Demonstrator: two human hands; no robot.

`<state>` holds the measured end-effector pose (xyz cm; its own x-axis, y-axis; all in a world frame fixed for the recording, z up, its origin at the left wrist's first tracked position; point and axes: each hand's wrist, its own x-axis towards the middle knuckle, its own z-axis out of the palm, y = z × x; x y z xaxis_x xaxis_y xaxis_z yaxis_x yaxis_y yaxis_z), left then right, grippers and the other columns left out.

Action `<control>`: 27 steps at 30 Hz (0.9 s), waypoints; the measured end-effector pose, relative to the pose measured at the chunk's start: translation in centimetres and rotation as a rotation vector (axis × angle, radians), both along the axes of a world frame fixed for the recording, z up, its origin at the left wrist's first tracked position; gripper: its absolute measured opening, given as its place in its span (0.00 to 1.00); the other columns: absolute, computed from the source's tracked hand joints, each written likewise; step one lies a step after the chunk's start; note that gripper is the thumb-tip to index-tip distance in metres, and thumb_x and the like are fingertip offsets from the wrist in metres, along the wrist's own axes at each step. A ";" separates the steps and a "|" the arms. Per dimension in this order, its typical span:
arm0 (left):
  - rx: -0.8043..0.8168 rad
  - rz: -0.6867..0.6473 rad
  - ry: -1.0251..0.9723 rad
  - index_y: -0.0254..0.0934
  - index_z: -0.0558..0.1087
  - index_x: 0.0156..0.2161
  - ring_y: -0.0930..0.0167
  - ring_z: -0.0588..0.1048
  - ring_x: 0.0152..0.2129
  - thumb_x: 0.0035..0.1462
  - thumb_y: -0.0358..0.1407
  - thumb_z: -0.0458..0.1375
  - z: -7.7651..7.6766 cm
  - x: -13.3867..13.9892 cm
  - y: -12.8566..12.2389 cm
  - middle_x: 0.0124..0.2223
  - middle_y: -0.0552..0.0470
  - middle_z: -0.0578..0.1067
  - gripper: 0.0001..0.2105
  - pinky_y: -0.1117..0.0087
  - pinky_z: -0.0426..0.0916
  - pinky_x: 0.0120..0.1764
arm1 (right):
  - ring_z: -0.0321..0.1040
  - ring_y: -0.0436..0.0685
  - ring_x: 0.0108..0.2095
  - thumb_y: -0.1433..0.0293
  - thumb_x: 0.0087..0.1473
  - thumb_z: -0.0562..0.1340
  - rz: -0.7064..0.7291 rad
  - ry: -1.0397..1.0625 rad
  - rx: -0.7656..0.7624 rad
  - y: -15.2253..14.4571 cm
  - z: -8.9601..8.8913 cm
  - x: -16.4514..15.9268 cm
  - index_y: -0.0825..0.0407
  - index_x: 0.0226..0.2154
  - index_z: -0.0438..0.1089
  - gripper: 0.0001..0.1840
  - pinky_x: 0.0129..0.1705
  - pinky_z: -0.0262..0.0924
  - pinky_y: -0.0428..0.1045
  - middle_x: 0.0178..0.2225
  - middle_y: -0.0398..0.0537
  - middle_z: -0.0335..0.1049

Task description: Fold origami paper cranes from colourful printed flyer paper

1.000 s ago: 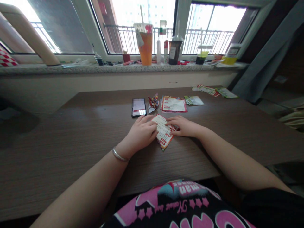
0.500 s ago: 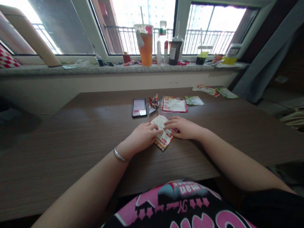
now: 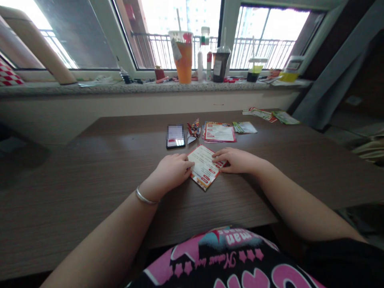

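A printed sheet of paper with a red border and red labels lies on the table, turned so that one corner points at me. At its left corner is my left hand, closed, its thumb over the edge; the other fingertips are partly hidden. My right hand rests on the right corner with fingers stretched out and apart. Just beyond the sheet stand a folded paper piece with colourful print and a stack of similar printed sheets.
A phone lies left of the folded piece. Green-white packets and more printed papers lie at the back right of the brown table. An orange drink cup, a bottle and other cups stand on the windowsill.
My left hand has slid left from the middle of the sheet to its left corner. My right hand has shifted slightly right, and more of the print shows.
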<state>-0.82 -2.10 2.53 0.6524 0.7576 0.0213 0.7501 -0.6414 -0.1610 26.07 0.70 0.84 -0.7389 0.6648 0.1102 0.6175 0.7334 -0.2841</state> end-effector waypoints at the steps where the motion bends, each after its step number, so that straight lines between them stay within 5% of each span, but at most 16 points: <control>1: -0.003 0.014 0.012 0.42 0.77 0.47 0.64 0.75 0.39 0.63 0.38 0.50 0.2 -0.1 0.0 0.44 0.45 0.76 0.15 0.64 0.68 0.40 | 0.67 0.63 0.53 0.65 0.50 0.66 -0.003 -0.009 -0.003 0.0 0.1 0.1 0.49 0.45 0.77 0.17 0.57 0.59 0.58 0.53 0.53 0.72; 18: -0.062 0.162 0.064 0.47 0.78 0.46 0.62 0.76 0.40 0.58 0.35 0.52 1.5 -2.0 0.4 0.42 0.47 0.79 0.15 0.64 0.69 0.39 | 0.71 0.59 0.47 0.73 0.52 0.61 0.036 -0.072 0.038 -0.1 0.9 0.1 0.48 0.41 0.78 0.14 0.53 0.63 0.54 0.48 0.49 0.75; 27: -0.034 0.173 0.049 0.47 0.78 0.45 0.63 0.76 0.38 0.59 0.37 0.52 0.5 -2.5 1.0 0.42 0.47 0.78 0.14 0.66 0.69 0.36 | 0.72 0.59 0.42 0.72 0.57 0.57 -0.026 -0.048 0.031 0.7 0.2 0.8 0.48 0.40 0.78 0.15 0.48 0.64 0.53 0.43 0.50 0.76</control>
<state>-3.31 -1.12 2.99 0.5120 0.8582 -0.0350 0.8414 -0.5094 -0.1806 26.86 1.35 1.08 -0.7264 0.6805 0.0961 0.6487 0.7251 -0.2310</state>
